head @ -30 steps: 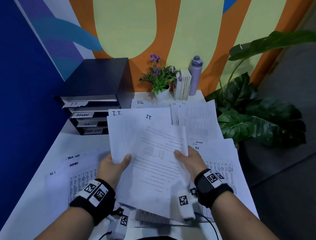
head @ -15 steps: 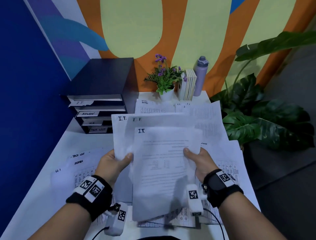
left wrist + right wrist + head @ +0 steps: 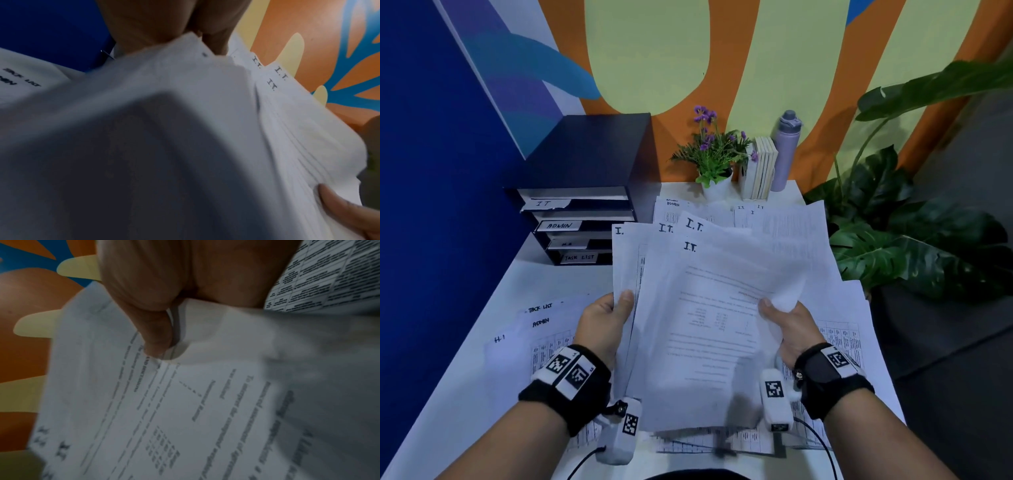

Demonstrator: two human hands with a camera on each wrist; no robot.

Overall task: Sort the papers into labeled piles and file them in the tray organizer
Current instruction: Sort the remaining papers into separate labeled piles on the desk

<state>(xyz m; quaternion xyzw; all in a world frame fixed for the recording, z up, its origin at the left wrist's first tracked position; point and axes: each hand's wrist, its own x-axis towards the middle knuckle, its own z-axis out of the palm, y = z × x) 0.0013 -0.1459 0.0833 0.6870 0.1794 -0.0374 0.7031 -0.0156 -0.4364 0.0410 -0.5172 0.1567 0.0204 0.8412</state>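
Note:
Between both hands I hold up a fanned stack of white papers [image 3: 709, 308] marked "I.T." at their top corners. My left hand [image 3: 607, 318] grips its left edge, thumb on top. My right hand [image 3: 786, 320] pinches the right edge, where a corner curls over the thumb [image 3: 158, 337]. In the left wrist view the stack [image 3: 185, 129] fills the frame, with a fingertip [image 3: 337, 201] of my right hand under it. The black tray organizer [image 3: 582, 192] stands at the table's back left, its shelves labeled IT, ADMIN and TASK LIST.
Loose sheets lie on the white table [image 3: 465, 394]: a pile [image 3: 537, 325] marked TASK LIST, ADMIN and H at the left, table-printed sheets [image 3: 839, 339] at the right, more papers [image 3: 784, 219] behind. A flower pot [image 3: 717, 188], books [image 3: 760, 171] and a purple bottle [image 3: 786, 150] line the wall. A big plant [image 3: 911, 240] stands right.
The front sheet has been slid up and squared onto the I.T. stack. Both hands have lifted the stack a little and drawn its edges closer together.

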